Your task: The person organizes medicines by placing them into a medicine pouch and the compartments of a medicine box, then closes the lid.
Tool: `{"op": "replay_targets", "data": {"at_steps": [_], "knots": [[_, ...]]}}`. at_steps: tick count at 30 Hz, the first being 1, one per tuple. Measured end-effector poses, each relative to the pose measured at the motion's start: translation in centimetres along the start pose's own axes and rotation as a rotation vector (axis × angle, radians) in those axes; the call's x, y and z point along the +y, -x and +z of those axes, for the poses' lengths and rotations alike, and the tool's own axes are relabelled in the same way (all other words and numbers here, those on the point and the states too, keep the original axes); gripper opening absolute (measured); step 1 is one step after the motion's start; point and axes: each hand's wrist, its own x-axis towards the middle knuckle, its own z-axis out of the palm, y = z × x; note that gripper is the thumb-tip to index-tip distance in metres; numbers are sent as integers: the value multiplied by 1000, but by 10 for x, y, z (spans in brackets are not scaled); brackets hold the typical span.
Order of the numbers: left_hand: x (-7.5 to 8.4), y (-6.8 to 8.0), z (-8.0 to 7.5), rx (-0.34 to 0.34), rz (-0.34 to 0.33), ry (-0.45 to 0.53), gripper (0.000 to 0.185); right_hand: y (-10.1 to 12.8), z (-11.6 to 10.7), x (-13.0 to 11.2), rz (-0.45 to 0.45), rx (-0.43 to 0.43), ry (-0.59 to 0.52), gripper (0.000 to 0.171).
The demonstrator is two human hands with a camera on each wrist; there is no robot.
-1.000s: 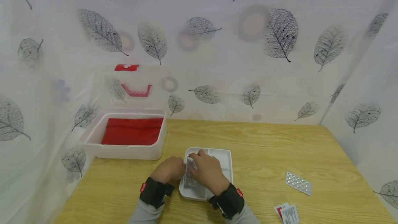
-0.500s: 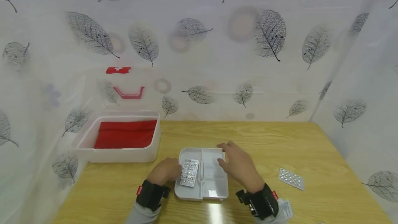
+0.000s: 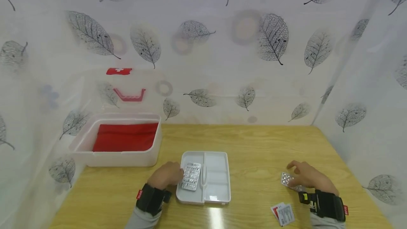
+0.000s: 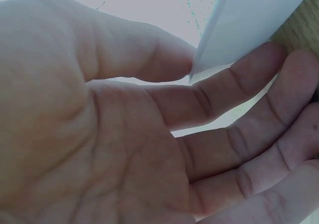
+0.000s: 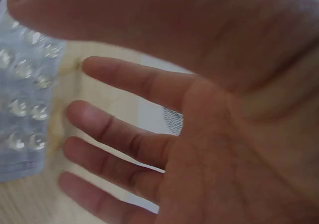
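Observation:
My left hand (image 3: pixel 166 176) is at the left rim of a white divided pill box (image 3: pixel 217 179), pinching its edge between thumb and fingers; the left wrist view shows the box wall (image 4: pixel 244 32) there. Silver blister packs (image 3: pixel 191 176) lie in the box's left compartment. Over at the right, my right hand (image 3: pixel 309 177) reaches above another blister pack (image 3: pixel 285 178) on the table, partly covering it. In the right wrist view its fingers are spread and relaxed beside the pack (image 5: pixel 22 97), with the thumb overlapping the pack's top end.
Small red and white sachets (image 3: pixel 285 215) lie on the wooden table (image 3: pixel 254 151) in front of the right hand. At the back left stands a translucent bin (image 3: pixel 122 158) with red cloth (image 3: pixel 125 137) inside. A leaf-print curtain (image 3: pixel 203 59) closes off the back and sides.
My right hand has left the box, where the blister packs now lie uncovered, and moved right to the pack on the table. The left hand stays at the box's left edge.

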Motion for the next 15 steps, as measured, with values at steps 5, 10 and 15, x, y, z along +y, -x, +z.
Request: {"op": "replay_targets", "data": {"at_steps": [5, 10, 15], "knots": [[-1, 0, 0, 6, 18, 1, 27, -5, 7, 9, 72, -21, -119, 52], [-3, -2, 1, -3, 22, 0, 27, -9, 12, 7, 60, -4, -70, 42], [-4, -3, 2, -15, -4, 15, 27, -13, 13, 0, 27, 78, 27, 39]]}}
